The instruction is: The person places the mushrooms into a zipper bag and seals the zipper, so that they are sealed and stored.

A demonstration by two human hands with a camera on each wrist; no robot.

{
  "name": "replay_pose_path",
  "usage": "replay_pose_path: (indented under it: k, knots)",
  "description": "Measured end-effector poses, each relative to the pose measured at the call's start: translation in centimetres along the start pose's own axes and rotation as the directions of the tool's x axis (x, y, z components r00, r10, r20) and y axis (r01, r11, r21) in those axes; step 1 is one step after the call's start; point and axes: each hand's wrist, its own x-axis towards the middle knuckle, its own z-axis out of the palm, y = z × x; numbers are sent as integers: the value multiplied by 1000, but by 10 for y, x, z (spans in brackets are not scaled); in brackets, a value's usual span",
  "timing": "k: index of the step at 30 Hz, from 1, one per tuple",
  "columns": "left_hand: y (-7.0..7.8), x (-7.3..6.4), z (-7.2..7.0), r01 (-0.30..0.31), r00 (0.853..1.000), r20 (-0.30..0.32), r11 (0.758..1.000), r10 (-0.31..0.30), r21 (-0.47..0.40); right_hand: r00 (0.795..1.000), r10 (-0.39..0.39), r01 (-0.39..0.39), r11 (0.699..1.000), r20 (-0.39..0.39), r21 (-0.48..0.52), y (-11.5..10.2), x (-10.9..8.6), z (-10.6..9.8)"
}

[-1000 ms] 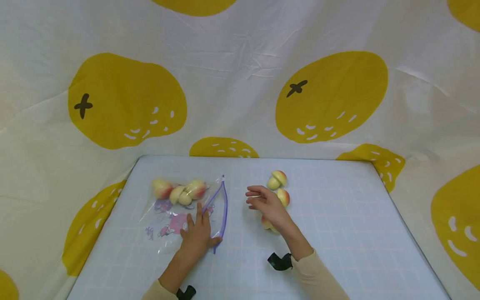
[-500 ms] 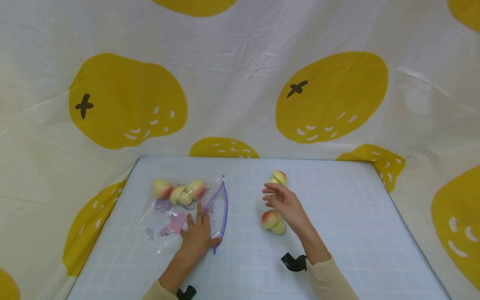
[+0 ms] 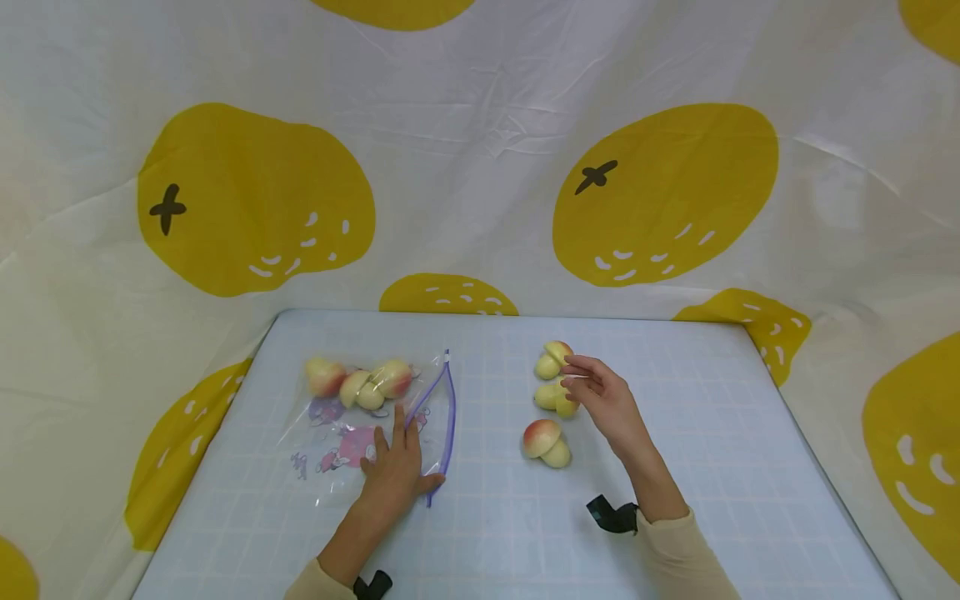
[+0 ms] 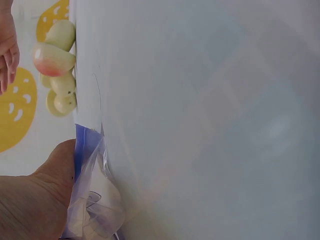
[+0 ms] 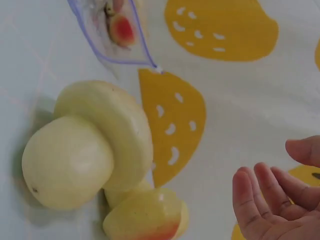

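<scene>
My left hand (image 3: 396, 471) rests with spread fingers on a clear zip bag (image 3: 307, 442), beside its purple zip edge. Inside the bag lie several cream-and-red toy mushrooms (image 3: 363, 392). In the left wrist view, the bag's purple edge (image 4: 85, 142) shows next to that hand's thumb side. My right hand (image 3: 615, 408) hovers with nothing in it, its fingers loosely bent. In the head view its fingertips overlap the middle (image 3: 551, 397) of three loose toy mushrooms; the others are the back one (image 3: 549, 365) and the front one (image 3: 542, 440). The right wrist view shows the nearest mushroom (image 5: 70, 160) large.
A pale checked tabletop (image 3: 720, 450) holds everything. Behind it hangs a white cloth (image 3: 465, 183) printed with yellow fruit shapes. Black wrist mounts (image 3: 613, 515) stick out beside both sleeves.
My right hand has moved right, away from the bag, uncovering the front mushroom and then more of the middle one. The left hand and the bag have stayed put.
</scene>
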Motion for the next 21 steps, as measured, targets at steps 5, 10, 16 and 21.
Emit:
replay_pose_path:
  k: [5,10,16,21]
  knots:
    - [1,0,-1,-2,1000,4,1000,2,-2,995,30,-41,994,-99,-103,8,10,-9]
    - [0,0,0,-1,1000,5,1000,1,3,988,35,-53,991,-149,-119,23,19,-14]
    - [-1,1,0,-13,1000,-16,1000,13,2,982,76,-93,991,-175,-91,42,24,-16]
    - [-1,1,0,-9,1000,-15,1000,9,-1,972,168,-186,977,-164,-102,56,26,-18]
